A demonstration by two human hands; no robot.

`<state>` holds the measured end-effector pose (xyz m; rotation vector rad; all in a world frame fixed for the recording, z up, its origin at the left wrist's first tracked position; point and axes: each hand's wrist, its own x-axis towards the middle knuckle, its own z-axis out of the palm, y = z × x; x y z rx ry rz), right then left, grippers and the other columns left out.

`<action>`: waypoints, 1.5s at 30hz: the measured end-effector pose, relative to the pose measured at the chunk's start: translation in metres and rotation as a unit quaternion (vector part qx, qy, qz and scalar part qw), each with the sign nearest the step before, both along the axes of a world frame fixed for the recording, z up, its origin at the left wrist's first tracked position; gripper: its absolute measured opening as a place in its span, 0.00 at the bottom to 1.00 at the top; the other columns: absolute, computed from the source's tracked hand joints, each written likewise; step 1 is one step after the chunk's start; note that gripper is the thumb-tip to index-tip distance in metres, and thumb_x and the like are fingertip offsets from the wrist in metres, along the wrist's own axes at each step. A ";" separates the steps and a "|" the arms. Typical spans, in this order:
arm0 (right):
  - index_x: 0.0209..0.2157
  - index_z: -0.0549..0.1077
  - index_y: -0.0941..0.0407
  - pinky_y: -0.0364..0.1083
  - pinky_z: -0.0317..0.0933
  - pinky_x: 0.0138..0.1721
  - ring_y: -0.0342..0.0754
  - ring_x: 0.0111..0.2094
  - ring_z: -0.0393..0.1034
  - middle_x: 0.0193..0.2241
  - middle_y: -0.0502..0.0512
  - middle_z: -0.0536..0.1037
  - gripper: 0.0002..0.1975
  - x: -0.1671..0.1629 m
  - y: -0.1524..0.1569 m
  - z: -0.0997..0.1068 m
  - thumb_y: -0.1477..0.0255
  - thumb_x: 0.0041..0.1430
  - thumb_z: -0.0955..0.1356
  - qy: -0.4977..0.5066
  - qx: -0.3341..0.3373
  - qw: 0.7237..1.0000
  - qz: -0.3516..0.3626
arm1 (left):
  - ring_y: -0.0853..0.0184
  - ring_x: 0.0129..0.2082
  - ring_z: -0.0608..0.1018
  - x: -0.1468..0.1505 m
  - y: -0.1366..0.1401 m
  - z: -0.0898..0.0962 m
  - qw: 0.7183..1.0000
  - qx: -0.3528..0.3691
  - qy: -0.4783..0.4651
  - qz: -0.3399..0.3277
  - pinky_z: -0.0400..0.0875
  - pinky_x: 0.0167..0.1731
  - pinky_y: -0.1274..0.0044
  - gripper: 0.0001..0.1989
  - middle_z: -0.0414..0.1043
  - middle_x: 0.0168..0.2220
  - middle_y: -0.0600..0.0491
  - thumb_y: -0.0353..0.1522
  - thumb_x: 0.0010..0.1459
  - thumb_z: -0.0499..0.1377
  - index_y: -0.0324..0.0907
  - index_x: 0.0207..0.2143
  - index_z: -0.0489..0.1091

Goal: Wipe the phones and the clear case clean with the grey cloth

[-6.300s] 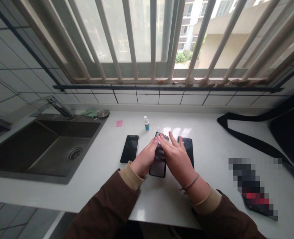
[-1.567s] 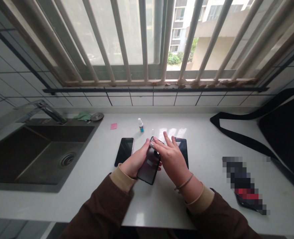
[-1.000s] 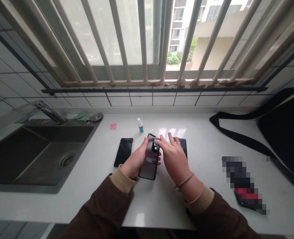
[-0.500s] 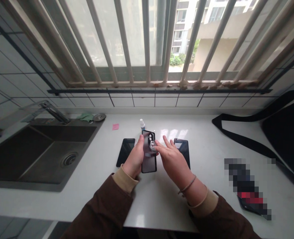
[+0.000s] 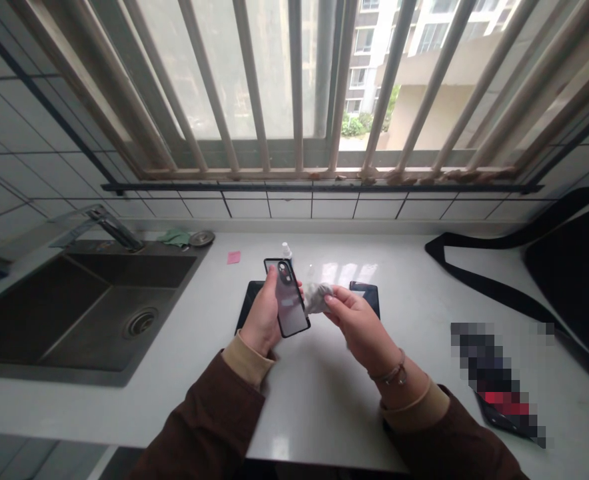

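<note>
Holding the phone case [image 5: 293, 309] tilted above the counter [image 5: 324, 417], left hand [image 5: 265, 309] grips its sides; right hand [image 5: 357, 317] pinches a crumpled grey cloth [image 5: 316, 298] just right of it. Wiping likely goes best with firm grip, flattened cloth, light strokes near the camera opening [image 5: 285, 272].

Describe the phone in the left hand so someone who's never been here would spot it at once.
Find the white counter under the barred window. Right of the sink, the left hand holds the phone. Unlike the dark phones lying on either side, it shows a grey back with an oval black camera block.
</note>
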<state>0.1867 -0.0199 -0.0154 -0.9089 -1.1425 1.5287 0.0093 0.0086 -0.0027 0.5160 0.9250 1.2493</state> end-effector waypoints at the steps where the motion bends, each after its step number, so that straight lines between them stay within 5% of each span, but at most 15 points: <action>1: 0.50 0.80 0.55 0.57 0.67 0.61 0.56 0.52 0.79 0.48 0.58 0.85 0.17 0.001 0.002 -0.002 0.59 0.66 0.71 0.015 -0.024 1.000 -0.014 | 0.66 0.29 0.81 0.001 0.000 0.000 1.000 -0.001 -0.005 -0.010 0.80 0.36 0.73 0.25 0.81 0.34 0.47 0.53 0.64 0.63 0.38 0.39 0.77; 3: 0.48 0.80 0.56 0.56 0.68 0.59 0.56 0.50 0.79 0.47 0.59 0.85 0.17 0.004 0.006 -0.006 0.59 0.64 0.71 -0.003 -0.031 0.999 -0.040 | 0.65 0.31 0.82 0.002 -0.001 0.000 1.000 -0.005 0.001 -0.025 0.80 0.38 0.74 0.19 0.81 0.35 0.46 0.45 0.63 0.67 0.36 0.40 0.77; 9: 0.45 0.80 0.55 0.54 0.69 0.52 0.55 0.44 0.79 0.40 0.57 0.85 0.16 0.016 0.010 -0.002 0.59 0.68 0.67 -0.209 0.102 0.962 -0.142 | 0.62 0.33 0.84 0.001 -0.002 -0.008 0.989 -0.016 0.126 -0.072 0.80 0.37 0.72 0.09 0.82 0.37 0.42 0.32 0.64 0.65 0.34 0.43 0.76; 13: 0.43 0.79 0.55 0.53 0.70 0.53 0.53 0.44 0.79 0.41 0.56 0.85 0.14 0.013 0.010 -0.001 0.59 0.64 0.71 -0.073 0.036 0.989 -0.121 | 0.62 0.29 0.81 -0.004 -0.003 -0.012 0.945 0.060 0.308 -0.096 0.76 0.33 0.73 0.06 0.80 0.33 0.48 0.29 0.58 0.67 0.40 0.38 0.75; 18: 0.42 0.78 0.54 0.55 0.73 0.55 0.49 0.39 0.82 0.41 0.54 0.85 0.13 0.008 0.010 -0.001 0.65 0.57 0.76 0.120 -0.135 0.982 -0.054 | 0.53 0.39 0.81 -0.011 -0.003 -0.016 0.839 0.142 0.523 -0.038 0.71 0.46 0.68 0.09 0.78 0.35 0.46 0.30 0.53 0.70 0.44 0.35 0.74; 24: 0.45 0.78 0.54 0.56 0.73 0.57 0.51 0.40 0.84 0.43 0.57 0.86 0.13 0.010 0.008 0.002 0.67 0.59 0.74 0.132 -0.167 0.977 -0.013 | 0.50 0.46 0.79 -0.012 -0.005 -0.022 0.795 0.180 0.579 -0.027 0.68 0.54 0.65 0.12 0.79 0.41 0.44 0.33 0.54 0.70 0.44 0.41 0.77; 29: 0.41 0.78 0.54 0.51 0.74 0.51 0.47 0.36 0.81 0.39 0.52 0.85 0.12 0.008 0.010 -0.002 0.66 0.57 0.76 0.118 -0.140 0.982 -0.049 | 0.54 0.49 0.76 -0.009 -0.010 -0.004 0.763 0.280 0.582 0.030 0.67 0.55 0.67 0.08 0.75 0.47 0.43 0.32 0.64 0.62 0.44 0.43 0.79; 31: 0.41 0.79 0.54 0.51 0.74 0.51 0.48 0.39 0.80 0.40 0.53 0.85 0.12 0.007 0.010 -0.004 0.63 0.58 0.76 0.081 -0.087 0.991 -0.069 | 0.57 0.45 0.76 -0.007 -0.012 0.005 0.775 0.306 0.553 0.013 0.68 0.48 0.70 0.09 0.76 0.43 0.45 0.36 0.68 0.59 0.44 0.39 0.79; 34: 0.43 0.79 0.54 0.53 0.72 0.55 0.52 0.44 0.80 0.43 0.55 0.85 0.13 0.006 0.009 -0.005 0.60 0.65 0.72 -0.014 0.031 0.997 -0.076 | 0.63 0.34 0.73 -0.002 -0.016 0.013 0.849 0.279 0.445 -0.055 0.65 0.38 0.74 0.18 0.75 0.34 0.49 0.44 0.68 0.61 0.42 0.31 0.78; 38: 0.50 0.79 0.52 0.55 0.69 0.60 0.56 0.53 0.79 0.49 0.58 0.84 0.14 0.006 0.003 -0.004 0.61 0.71 0.67 -0.136 0.160 0.975 -0.072 | 0.68 0.29 0.68 0.005 -0.018 0.011 0.929 0.208 0.284 -0.114 0.62 0.32 0.76 0.21 0.73 0.29 0.52 0.49 0.65 0.64 0.39 0.33 0.79; 45: 0.55 0.78 0.50 0.57 0.64 0.65 0.56 0.61 0.74 0.59 0.58 0.80 0.15 0.008 0.000 -0.005 0.63 0.73 0.65 -0.215 0.220 0.945 -0.112 | 0.69 0.32 0.73 0.004 -0.016 0.007 0.950 0.206 0.234 -0.032 0.67 0.36 0.78 0.15 0.76 0.31 0.53 0.43 0.62 0.69 0.40 0.34 0.79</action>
